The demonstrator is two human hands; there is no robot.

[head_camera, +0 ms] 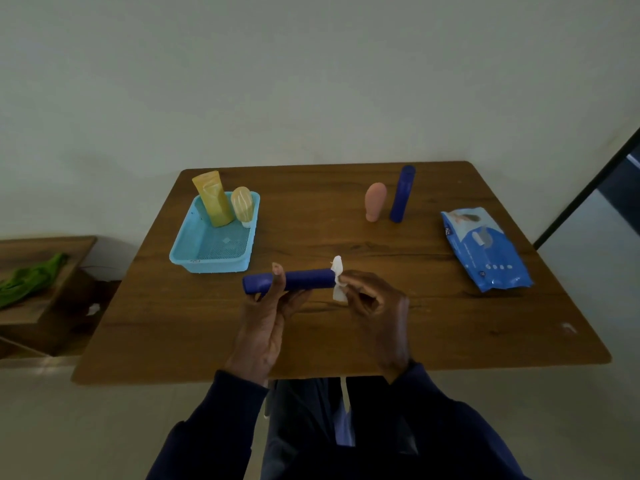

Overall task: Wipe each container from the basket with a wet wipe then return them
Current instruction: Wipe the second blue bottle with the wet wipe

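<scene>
A dark blue tube-shaped container (304,279) lies sideways in the air above the table's middle. My left hand (268,311) grips its left part. My right hand (375,303) pinches a white wet wipe (337,278) wrapped around the tube's right end. A light blue basket (211,252) stands at the left, holding a yellow tube (213,199) and a small cream bottle (242,205). Farther back on the right stand a pink bottle (375,201) and a second dark blue tube (401,194).
A blue pack of wet wipes (485,249) lies at the right of the wooden table (433,323). A low wooden shelf with a green cloth (31,277) stands left of the table. A plain wall runs behind.
</scene>
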